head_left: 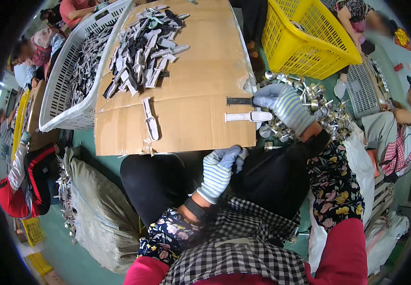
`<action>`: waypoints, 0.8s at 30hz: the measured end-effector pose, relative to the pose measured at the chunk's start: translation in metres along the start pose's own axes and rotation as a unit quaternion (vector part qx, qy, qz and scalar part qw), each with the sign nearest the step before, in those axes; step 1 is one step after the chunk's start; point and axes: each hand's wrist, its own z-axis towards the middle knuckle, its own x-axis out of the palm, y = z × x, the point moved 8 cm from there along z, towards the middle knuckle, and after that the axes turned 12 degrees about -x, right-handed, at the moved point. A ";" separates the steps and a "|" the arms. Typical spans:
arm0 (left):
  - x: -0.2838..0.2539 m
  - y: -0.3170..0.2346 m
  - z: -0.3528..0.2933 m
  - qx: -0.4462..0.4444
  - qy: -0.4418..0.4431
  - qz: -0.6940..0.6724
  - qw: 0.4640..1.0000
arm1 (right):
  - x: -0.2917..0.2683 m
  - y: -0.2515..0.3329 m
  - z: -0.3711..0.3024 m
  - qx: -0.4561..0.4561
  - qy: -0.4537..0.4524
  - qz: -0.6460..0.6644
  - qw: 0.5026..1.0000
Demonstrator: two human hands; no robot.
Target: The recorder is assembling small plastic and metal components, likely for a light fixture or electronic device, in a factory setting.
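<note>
A cardboard sheet (191, 121) forms the work surface in front of me. My right hand (284, 105), in a striped knit glove, is closed at its right edge around the end of a black strip-shaped piece (239, 100). Just below lies a white piece (248, 117) with a narrow stem and a wide rounded end. A similar white piece (150, 118) lies farther left. My left hand (218, 172), gloved alike, is closed in front of the near edge, over my lap. What its fingers hold, if anything, is hidden.
Black and white pieces (143, 52) are heaped on the cardboard. A white basket (48, 107) of such pieces stands left, a yellow basket (310, 54) far right. Metal parts (329, 114) lie right of the cardboard. A sack (101, 209) is at left; several people sit around.
</note>
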 end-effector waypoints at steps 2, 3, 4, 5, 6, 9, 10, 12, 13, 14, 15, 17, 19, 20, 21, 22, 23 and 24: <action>-0.002 0.001 0.001 0.000 -0.017 0.040 0.999 | 0.004 -0.003 0.000 0.043 -0.010 0.061 0.997; -0.002 0.001 0.001 -0.002 -0.019 0.042 0.999 | 0.005 -0.002 0.001 0.052 -0.010 0.050 0.997; -0.001 -0.001 0.000 0.002 -0.017 0.039 0.999 | 0.006 -0.003 0.002 0.060 -0.009 0.038 0.997; 0.000 -0.002 -0.001 0.006 -0.014 0.036 0.999 | 0.008 -0.004 0.004 0.057 -0.010 0.041 0.997; 0.000 -0.002 -0.001 0.004 -0.013 0.037 0.999 | 0.008 -0.007 0.005 0.058 -0.011 0.041 0.997; 0.000 -0.003 -0.001 0.005 -0.013 0.048 0.999 | 0.008 -0.012 0.008 0.052 -0.002 0.033 0.998; 0.000 -0.003 -0.001 0.007 -0.011 0.052 0.999 | 0.007 -0.010 0.008 0.053 -0.003 0.033 0.998; 0.001 -0.004 -0.001 0.010 -0.011 0.056 0.998 | 0.005 -0.007 0.009 0.042 -0.002 0.026 0.999; 0.001 -0.005 -0.002 0.011 -0.012 0.059 0.998 | 0.005 -0.008 0.009 0.042 -0.001 0.027 0.999; 0.000 -0.005 -0.002 0.012 -0.014 0.062 0.998 | 0.006 -0.011 0.010 0.048 0.006 0.029 0.998; 0.001 -0.005 -0.002 0.011 -0.013 0.062 0.998 | 0.007 -0.012 0.010 0.053 0.013 0.031 0.998; 0.001 -0.004 -0.001 0.005 -0.009 0.035 0.999 | 0.007 -0.013 0.010 0.057 0.013 0.029 0.998; 0.001 -0.004 -0.002 0.003 -0.008 0.037 0.999 | 0.007 -0.014 0.010 0.061 0.012 0.028 0.998; 0.001 -0.004 -0.002 0.002 -0.007 0.040 0.999 | 0.006 -0.014 0.011 0.063 0.014 0.014 0.998; 0.000 -0.003 -0.001 0.003 -0.007 0.041 0.999 | 0.006 -0.014 0.011 0.064 0.015 0.001 0.998; 0.000 -0.002 -0.001 0.007 -0.005 0.041 0.999 | 0.006 -0.016 0.012 0.064 0.015 0.002 0.998; -0.001 -0.002 0.000 0.011 -0.004 0.042 0.999 | 0.007 -0.018 0.012 0.056 0.014 0.018 0.998; -0.001 -0.002 0.000 0.011 -0.003 0.043 0.999 | 0.007 -0.018 0.013 0.049 0.012 0.034 0.998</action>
